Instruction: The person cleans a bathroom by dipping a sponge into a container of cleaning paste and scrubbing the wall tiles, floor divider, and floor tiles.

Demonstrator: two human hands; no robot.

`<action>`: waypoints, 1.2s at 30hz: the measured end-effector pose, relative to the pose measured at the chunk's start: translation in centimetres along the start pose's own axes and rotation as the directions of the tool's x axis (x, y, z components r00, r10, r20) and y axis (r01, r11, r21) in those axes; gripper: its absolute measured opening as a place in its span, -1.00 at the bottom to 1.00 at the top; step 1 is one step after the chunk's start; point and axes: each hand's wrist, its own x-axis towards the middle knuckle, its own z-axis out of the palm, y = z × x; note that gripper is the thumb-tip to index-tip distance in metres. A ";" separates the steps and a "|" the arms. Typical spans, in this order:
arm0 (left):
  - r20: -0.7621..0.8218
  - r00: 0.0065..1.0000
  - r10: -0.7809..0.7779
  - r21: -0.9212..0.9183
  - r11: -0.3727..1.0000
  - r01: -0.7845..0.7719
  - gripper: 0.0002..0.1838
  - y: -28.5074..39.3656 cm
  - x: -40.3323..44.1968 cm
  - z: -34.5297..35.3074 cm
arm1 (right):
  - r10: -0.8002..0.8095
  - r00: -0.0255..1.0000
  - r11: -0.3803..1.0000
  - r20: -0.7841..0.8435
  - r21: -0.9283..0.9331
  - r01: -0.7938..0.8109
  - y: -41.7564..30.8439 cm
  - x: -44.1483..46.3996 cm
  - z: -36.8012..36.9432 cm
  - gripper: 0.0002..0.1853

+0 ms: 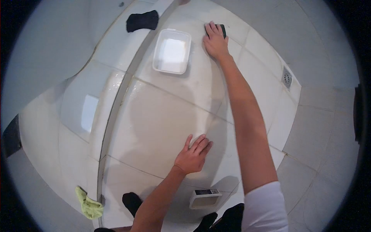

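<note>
My right hand point(216, 41) is stretched far forward and presses a dark scrubbing pad point(223, 31) onto the white tiled floor. Most of the pad is hidden under the fingers. My left hand point(192, 156) rests on the floor tiles nearer to me, fingers stretched out, holding nothing. Left of my right hand stands a white rectangular plastic tub point(155, 58), which seems to hold clear liquid.
A low raised ledge point(112, 116) runs along the left, with a black pad point(142, 21) on it. A yellow-green cloth point(89, 203) hangs over its near end. A small rectangular container point(205, 202) stands near my dark-covered feet. At right is a floor drain point(286, 78).
</note>
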 end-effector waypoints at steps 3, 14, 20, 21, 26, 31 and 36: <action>0.000 1.000 -0.005 -0.023 1.000 0.005 -0.41 0.1 0.1 -0.5 | -0.208 0.974 0.970 0.086 0.148 0.194 -0.9 -5.5 -1.5 -0.46; -0.115 0.993 0.007 -0.095 0.995 -0.018 -0.43 -6.4 2.7 -10.8 | 0.142 0.969 0.974 0.204 0.147 -0.173 -0.3 -15.8 -5.2 -0.39; -0.133 0.434 -0.891 -0.823 0.343 0.453 -0.43 -14.1 11.8 -15.3 | -0.149 0.978 0.984 0.149 0.118 0.132 -9.0 -20.9 -2.8 -0.50; 0.069 0.368 -0.927 -0.929 0.075 0.363 -0.44 -13.2 12.3 -16.7 | -0.271 0.928 0.951 0.256 0.218 0.218 -10.3 -23.0 -4.9 -0.50; -0.005 0.578 -0.816 -0.948 0.188 0.258 -0.53 -15.4 12.6 -16.7 | 0.221 0.960 0.975 0.169 -0.075 -0.211 -0.6 -23.1 -6.2 -0.47; -0.168 0.716 -0.677 -0.846 0.472 0.248 -0.64 -15.0 7.4 -19.8 | 0.093 0.994 0.989 -0.064 0.125 -0.085 -2.6 -20.4 0.0 -0.47; -0.248 0.549 -0.798 -0.741 0.521 0.424 -0.59 -15.0 -5.3 -32.7 | -0.289 0.917 0.957 0.276 0.097 0.273 -8.9 -23.6 -4.5 -0.45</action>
